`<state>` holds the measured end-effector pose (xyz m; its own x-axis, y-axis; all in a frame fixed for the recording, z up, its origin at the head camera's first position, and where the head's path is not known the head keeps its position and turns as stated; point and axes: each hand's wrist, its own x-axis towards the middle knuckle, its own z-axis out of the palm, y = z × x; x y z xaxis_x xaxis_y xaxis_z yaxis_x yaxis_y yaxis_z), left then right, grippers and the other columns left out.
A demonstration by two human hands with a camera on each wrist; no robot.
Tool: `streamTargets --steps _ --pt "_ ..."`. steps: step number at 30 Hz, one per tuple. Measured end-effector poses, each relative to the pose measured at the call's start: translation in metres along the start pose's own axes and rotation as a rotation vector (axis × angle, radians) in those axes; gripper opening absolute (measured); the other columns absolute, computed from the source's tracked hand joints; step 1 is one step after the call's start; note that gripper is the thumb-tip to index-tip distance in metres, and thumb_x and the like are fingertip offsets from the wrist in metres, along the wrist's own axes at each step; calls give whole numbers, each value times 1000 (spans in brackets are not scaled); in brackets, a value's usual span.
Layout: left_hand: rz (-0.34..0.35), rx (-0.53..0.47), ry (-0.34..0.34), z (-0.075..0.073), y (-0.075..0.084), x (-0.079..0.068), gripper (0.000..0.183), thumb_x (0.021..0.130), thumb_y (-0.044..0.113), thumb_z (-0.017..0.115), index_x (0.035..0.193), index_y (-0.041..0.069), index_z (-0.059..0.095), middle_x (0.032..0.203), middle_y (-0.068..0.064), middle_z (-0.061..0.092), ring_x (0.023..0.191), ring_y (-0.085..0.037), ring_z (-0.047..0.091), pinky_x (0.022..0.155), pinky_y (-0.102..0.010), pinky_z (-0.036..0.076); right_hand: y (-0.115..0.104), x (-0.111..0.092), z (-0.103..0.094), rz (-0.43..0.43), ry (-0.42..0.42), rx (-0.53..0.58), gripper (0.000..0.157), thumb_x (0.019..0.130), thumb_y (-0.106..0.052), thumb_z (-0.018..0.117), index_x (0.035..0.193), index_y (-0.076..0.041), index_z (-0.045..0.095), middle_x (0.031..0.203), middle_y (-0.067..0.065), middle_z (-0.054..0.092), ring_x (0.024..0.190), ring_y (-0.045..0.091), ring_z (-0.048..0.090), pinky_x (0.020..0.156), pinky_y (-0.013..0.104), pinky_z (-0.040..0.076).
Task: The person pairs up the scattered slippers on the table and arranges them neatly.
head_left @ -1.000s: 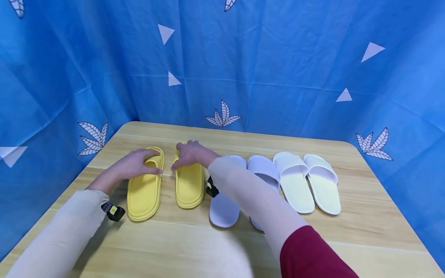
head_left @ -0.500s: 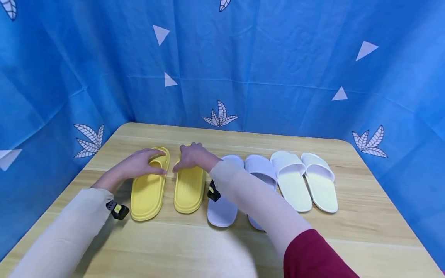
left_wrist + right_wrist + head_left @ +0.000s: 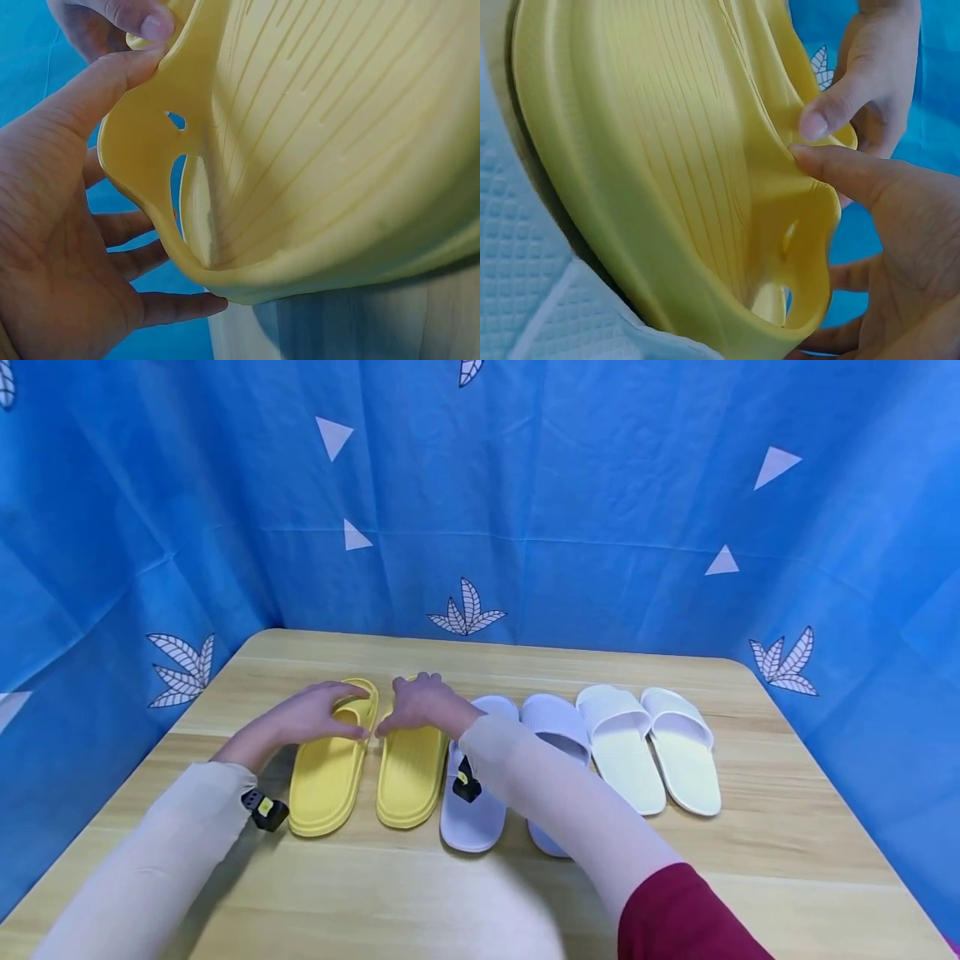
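Two yellow slippers lie side by side at the left, toes away from me. My left hand [image 3: 318,712] grips the left yellow slipper [image 3: 326,785] across its strap; in the left wrist view the thumb is at the strap's inner edge and the fingers spread along its outer side. The right yellow slipper [image 3: 408,781] is held the same way by my right hand [image 3: 426,703], which hides most of its strap. A narrow gap separates the two. In the right wrist view, both thumbs nearly meet between the straps [image 3: 810,240].
Just right of the yellow pair stand two pale lavender slippers [image 3: 472,818], partly covered by my right forearm [image 3: 555,793]. Two white slippers [image 3: 626,768] lie beyond them. A blue patterned curtain [image 3: 480,485] hangs behind the wooden table [image 3: 337,902].
Both hands have shifted rightward over the table with the yellow slippers. The left one has moved further, so the gap between them has narrowed. The right one now sits close against the lavender slipper.
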<state>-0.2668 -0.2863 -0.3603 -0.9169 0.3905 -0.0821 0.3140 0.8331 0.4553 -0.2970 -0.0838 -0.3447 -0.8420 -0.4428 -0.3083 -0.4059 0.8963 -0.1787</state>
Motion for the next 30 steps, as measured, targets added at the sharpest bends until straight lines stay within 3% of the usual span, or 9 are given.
streamTargets --steps 11,18,24,30 --pt "-10 -43 -28 1 2 5 86 79 59 73 142 5 49 147 -24 41 137 -44 33 109 -63 27 4 -4 4 8 27 34 102 74 -75 65 154 -21 32 152 16 35 140 36 29 106 49 40" --pt "25 -68 -4 1 0 6 74 89 49 68 142 2 48 145 -25 44 135 -44 35 110 -59 27 10 -8 3 -43 38 40 96 77 -73 64 152 -19 36 148 14 42 136 36 36 105 47 40" --pt "21 -77 -5 3 1 8 74 89 50 67 142 1 47 146 -25 42 136 -44 34 110 -59 27 19 -8 1 -111 51 44 84 84 -61 66 148 -14 41 142 7 52 132 29 45 109 40 37" --pt "27 -69 5 4 3 11 74 90 50 66 142 0 47 145 -25 43 136 -44 34 110 -60 26 28 -7 0 -114 54 89 75 86 -56 68 146 -15 45 141 3 54 131 24 47 109 37 37"
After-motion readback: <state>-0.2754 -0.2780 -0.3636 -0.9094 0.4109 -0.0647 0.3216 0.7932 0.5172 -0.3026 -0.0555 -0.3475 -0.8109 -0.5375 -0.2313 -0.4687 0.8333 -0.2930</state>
